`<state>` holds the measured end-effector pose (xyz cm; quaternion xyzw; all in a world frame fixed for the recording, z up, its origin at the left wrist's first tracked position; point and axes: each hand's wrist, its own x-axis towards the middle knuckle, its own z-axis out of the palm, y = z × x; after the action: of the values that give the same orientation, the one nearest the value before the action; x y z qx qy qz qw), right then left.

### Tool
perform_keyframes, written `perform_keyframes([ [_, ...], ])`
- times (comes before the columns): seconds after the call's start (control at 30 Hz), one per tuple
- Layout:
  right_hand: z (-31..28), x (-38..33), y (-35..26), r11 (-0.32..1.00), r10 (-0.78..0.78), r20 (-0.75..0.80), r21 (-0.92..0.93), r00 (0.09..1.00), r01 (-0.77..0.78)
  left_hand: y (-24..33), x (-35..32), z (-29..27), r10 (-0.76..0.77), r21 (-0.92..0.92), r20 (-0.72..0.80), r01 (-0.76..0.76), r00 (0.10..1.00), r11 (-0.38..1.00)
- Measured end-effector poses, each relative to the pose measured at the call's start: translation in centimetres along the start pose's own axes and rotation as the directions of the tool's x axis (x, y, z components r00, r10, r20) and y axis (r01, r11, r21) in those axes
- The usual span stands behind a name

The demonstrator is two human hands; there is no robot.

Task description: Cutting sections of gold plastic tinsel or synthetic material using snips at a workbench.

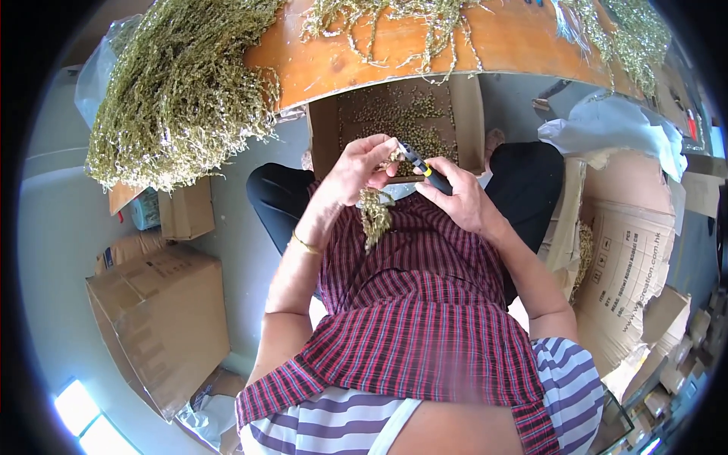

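Observation:
My left hand [356, 168] is closed on a bunch of gold-green beaded strands [374, 216], whose tail hangs down over my lap. In my right hand [464, 199] is a pair of pliers or cutters [436, 179] with black and yellow handles; my fingers wrap round them. The metal jaws meet the strands at my left fingertips, and whether they are closed there is too small to tell. Just beyond both hands stands an open cardboard box [472, 114] with many small gold-green pieces [394, 114] scattered over its bottom.
A wooden table [334, 72] curves across the far side, its edge above the box. A thick heap of strands [186, 83] overhangs its left end; more strands [409, 26] lie at its middle. Cardboard cartons stand at left [171, 318] and right [626, 243], with a plastic bag [614, 129] beyond.

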<state>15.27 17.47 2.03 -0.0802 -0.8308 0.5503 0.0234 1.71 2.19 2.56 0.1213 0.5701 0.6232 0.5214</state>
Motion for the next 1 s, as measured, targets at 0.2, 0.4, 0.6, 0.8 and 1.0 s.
perform_keyframes([
  [0.2,0.7,1.0,1.7,0.874,0.205,0.237,0.393,0.950,-0.286,-1.1,0.5,1.5,0.657,0.562,-0.106,-0.501,0.746,0.658],
  [0.4,0.9,1.1,1.2,0.704,0.248,0.374,0.563,0.893,-0.432,-2.3,0.3,1.4,0.792,0.964,0.073,-0.246,0.606,0.100],
  [0.6,1.1,1.1,1.4,0.860,0.251,0.242,0.389,0.937,-0.331,-2.2,0.4,0.5,0.597,0.817,-0.053,-0.309,0.800,0.488],
  [0.8,0.8,1.1,1.8,0.971,0.124,0.142,0.185,0.982,-0.150,-1.0,0.5,-1.4,-0.016,-0.292,0.231,0.085,0.973,0.953],
  [1.0,0.9,1.3,1.3,0.922,0.220,0.164,0.287,0.962,-0.260,-0.8,0.4,-1.0,0.090,0.068,-0.027,-0.088,0.996,0.994],
])
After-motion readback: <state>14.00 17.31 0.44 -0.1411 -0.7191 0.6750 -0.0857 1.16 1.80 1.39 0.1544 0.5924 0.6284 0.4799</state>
